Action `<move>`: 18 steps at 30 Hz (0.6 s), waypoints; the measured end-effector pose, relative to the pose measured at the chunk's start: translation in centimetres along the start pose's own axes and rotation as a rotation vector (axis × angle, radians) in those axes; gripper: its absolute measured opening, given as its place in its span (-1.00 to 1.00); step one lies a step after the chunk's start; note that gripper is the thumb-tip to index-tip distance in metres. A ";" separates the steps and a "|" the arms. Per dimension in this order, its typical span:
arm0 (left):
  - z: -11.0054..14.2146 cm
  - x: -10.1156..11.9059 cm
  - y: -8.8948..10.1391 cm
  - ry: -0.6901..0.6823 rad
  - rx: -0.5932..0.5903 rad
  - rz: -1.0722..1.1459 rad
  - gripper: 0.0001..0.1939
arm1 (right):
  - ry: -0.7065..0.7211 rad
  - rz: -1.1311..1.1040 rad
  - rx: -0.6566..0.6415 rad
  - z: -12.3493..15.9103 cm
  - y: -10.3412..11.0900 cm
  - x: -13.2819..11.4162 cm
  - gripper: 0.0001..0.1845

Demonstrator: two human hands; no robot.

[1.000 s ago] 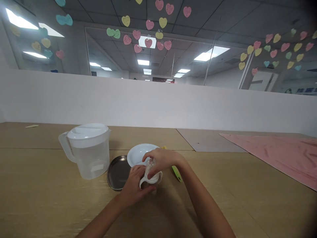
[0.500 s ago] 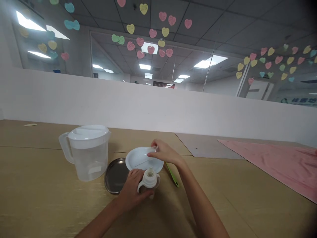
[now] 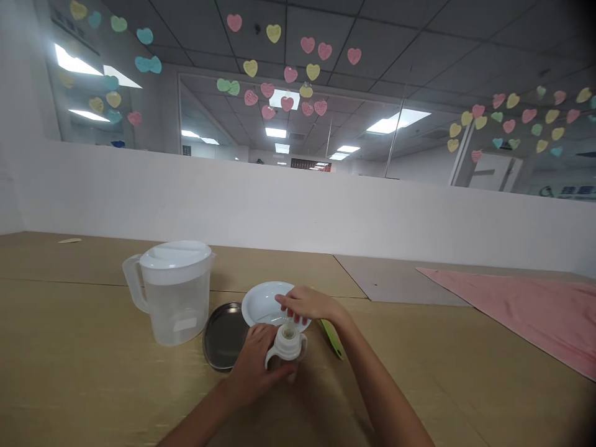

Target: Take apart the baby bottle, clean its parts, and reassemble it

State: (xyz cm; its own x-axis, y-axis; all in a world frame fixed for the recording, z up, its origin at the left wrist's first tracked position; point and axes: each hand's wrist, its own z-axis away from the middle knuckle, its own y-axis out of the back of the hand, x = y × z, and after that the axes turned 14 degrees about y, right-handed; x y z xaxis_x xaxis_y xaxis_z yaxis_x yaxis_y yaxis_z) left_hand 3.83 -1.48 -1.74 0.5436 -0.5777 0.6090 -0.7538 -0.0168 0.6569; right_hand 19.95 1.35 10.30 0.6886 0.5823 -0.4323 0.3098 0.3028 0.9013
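My left hand (image 3: 254,366) is wrapped round a small white feeding bottle (image 3: 286,347) with side handles, which stands upright on the wooden table (image 3: 93,372). My right hand (image 3: 305,305) hovers just above the bottle's top, at the near rim of a white plate (image 3: 261,301). Its fingers are bent down and bunched together. I cannot make out whether anything is between the fingertips.
A clear plastic pitcher (image 3: 174,292) with a white lid stands to the left. A round metal lid (image 3: 223,335) lies flat beside the plate. A green utensil (image 3: 333,338) lies to the right of my right wrist. A pink cloth (image 3: 526,310) covers the far right.
My right hand lifted a clear cap off the bottle, carried it back over the plate, then came down again to the bottle's top. My left hand stayed on the bottle.
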 end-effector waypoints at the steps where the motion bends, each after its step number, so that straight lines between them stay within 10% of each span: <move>1: 0.1 0.0 -0.1 -0.004 0.019 0.000 -0.50 | 0.002 -0.038 -0.052 0.6 0.1 -1.0 -0.39; 7: 0.3 -0.1 0.0 -0.002 0.111 -0.056 -0.58 | 0.035 0.525 -0.062 1.3 -2.0 -5.7 -0.77; 18: 0.0 0.8 0.6 0.086 0.032 0.002 -0.63 | 0.134 0.590 -0.124 1.0 -1.7 -5.2 -0.77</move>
State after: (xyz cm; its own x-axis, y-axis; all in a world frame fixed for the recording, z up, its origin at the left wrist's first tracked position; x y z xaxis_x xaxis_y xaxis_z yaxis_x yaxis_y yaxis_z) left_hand 3.85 -1.99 -0.87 0.5705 -0.5058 0.6471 -0.7657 -0.0426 0.6417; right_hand 16.54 -2.97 11.03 0.6298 0.7655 0.1316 -0.1830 -0.0184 0.9829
